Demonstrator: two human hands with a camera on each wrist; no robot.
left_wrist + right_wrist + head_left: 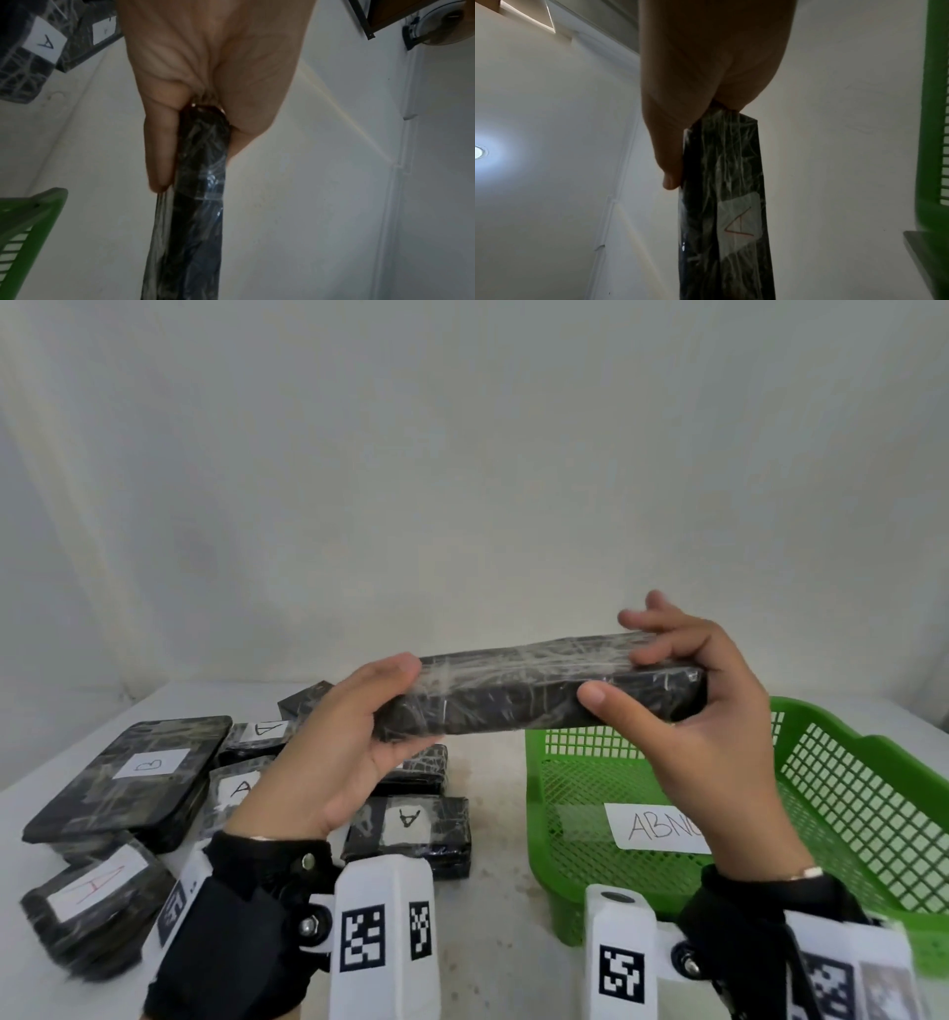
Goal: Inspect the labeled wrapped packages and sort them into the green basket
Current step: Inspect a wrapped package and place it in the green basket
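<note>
Black wrapped package (539,690) pinched endwise by left hand (334,752) and right hand (708,711), above green basket (873,793); we'd rotate it, read label.

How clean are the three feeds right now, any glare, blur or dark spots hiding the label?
Head view: evenly lit, sharp; black film-wrapped package shows film glare, no label visible. Left wrist view: soft, dim; left hand fills the top. Right wrist view: backlit by a ceiling lamp, right hand dark, yet a red-marked label reads.
</note>
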